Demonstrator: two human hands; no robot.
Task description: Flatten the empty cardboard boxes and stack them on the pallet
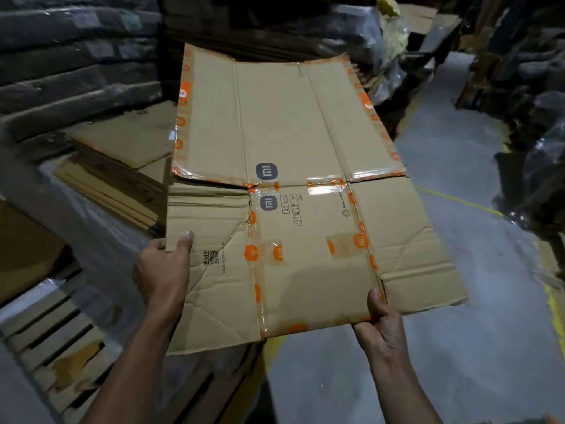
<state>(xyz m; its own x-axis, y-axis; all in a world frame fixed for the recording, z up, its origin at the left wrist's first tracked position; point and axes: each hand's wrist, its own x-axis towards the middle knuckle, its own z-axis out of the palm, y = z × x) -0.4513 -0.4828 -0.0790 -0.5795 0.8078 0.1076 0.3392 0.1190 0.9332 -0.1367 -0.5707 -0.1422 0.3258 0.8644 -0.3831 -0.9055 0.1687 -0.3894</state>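
A flattened cardboard box [293, 191] is held out in the air in front of the person, nearly level, with its long axis running away from the body toward a dark stack of goods [76, 56] behind. Its far end points up and slightly left in the view; the near end sits at the hands. Orange-printed clear tape [253, 270] runs along its seams, and a torn flap lies at the left near corner.

The left hand [165, 270] grips the left edge, thumb on top and fingers curled under. The right hand [379, 322] pinches the near right edge the same way. The hands are well apart.

Below left, a wooden pallet [52, 332] carries plastic wrap, and flat cardboard sheets [122, 179] lie beyond it. A grey floor [458, 362] shows on the right.
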